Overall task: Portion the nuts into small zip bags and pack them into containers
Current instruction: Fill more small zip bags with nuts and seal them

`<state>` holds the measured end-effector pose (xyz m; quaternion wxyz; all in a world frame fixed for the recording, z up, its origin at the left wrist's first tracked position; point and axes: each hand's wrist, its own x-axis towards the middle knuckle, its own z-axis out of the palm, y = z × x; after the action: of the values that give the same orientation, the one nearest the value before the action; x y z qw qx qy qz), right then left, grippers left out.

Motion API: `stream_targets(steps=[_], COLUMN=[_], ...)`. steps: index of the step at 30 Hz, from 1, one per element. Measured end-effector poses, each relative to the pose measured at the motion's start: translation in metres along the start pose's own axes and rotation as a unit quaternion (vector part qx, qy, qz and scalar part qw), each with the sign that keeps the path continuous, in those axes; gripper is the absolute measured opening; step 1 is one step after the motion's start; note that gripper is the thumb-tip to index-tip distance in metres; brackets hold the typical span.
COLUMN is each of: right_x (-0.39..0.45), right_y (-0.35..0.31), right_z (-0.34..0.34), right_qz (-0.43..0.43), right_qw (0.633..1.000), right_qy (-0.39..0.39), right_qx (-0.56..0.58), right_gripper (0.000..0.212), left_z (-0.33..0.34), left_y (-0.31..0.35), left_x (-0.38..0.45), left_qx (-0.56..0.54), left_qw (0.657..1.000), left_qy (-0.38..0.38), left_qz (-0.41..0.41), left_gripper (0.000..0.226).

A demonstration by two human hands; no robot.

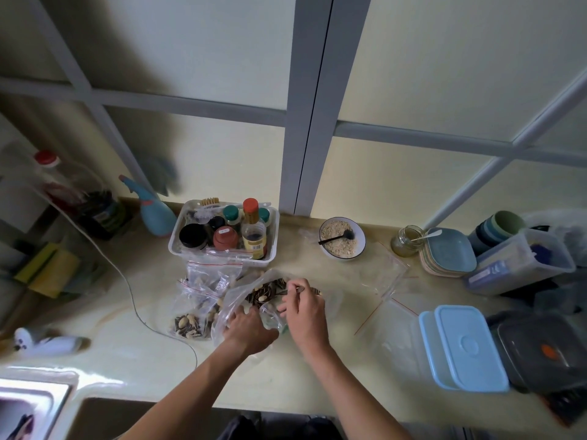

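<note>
At the middle of the pale table, near its front edge, both hands work over a large clear bag of striped seeds and pale nuts; the left hand has its fingers curled round the crumpled near side of that bag, gripping the plastic; the right hand pinches the thin handle of a spoon between thumb and forefinger, its tip pointing left into the nuts; a small bag sits between the two hands, though who holds it I cannot tell; just left of the large bag lie several filled small zip bags with red seal lines, touching one another in a loose heap; empty flat zip bags lie to the right, beside the right hand; farther right stand two containers with light blue lids, side by side and overlapping, and a dark grey container just beside them; behind the bags a white tray holds jars and bottles; right of it sits a bowl of oats with a dark spoon in it; a glass jar, a stack of blue plates and a clear tub crowd the far right.
</note>
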<state>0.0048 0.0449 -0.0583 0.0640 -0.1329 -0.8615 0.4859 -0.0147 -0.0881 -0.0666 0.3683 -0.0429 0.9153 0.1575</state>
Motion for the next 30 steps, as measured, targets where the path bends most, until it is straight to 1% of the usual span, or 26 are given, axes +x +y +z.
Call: stream_targets(steps=[4, 8, 11, 13, 17, 23, 26, 28, 30], right_x=[0.003, 0.010, 0.019, 0.021, 0.024, 0.028, 0.029, 0.032, 0.035], right_y=[-0.006, 0.002, 0.010, 0.008, 0.001, -0.006, -0.010, -0.011, -0.009], right_z=[-0.005, -0.013, -0.021, -0.027, -0.043, -0.065, -0.079, -0.087, -0.095], right_qz=[0.113, 0.214, 0.263, 0.267, 0.254, 0.228, 0.214, 0.210, 0.205], right_qw=[0.987, 0.953, 0.930, 0.925, 0.928, 0.948, 0.958, 0.961, 0.964], right_qy=[0.019, 0.050, 0.041, 0.027, -0.001, -0.019, -0.020, -0.014, -0.008], right_qx=[0.110, 0.207, 0.255, 0.270, 0.274, 0.221, 0.190, 0.178, 0.170], right_gripper=[0.019, 0.023, 0.026, 0.027, 0.025, 0.027, 0.028, 0.028, 0.028], left_z=[0.000, -0.001, -0.001, 0.000, 0.004, 0.007, 0.008, 0.008, 0.006], left_y=[-0.003, -0.003, -0.002, -0.003, 0.001, 0.013, 0.018, 0.019, 0.020], left_x=[0.002, 0.001, -0.001, 0.000, 0.004, 0.005, 0.007, 0.009, 0.010], left_qx=[-0.002, -0.030, -0.044, -0.046, -0.026, 0.001, -0.010, -0.047, -0.086], left_qw=[1.000, 0.999, 0.998, 0.998, 0.999, 0.998, 0.997, 0.996, 0.993], left_qy=[-0.004, -0.003, 0.011, 0.012, 0.023, 0.059, 0.074, 0.074, 0.074], left_qz=[0.005, 0.037, 0.048, 0.043, 0.021, 0.008, 0.010, 0.012, 0.011], left_gripper=[0.082, 0.074, 0.072, 0.075, 0.081, 0.074, 0.072, 0.064, 0.050])
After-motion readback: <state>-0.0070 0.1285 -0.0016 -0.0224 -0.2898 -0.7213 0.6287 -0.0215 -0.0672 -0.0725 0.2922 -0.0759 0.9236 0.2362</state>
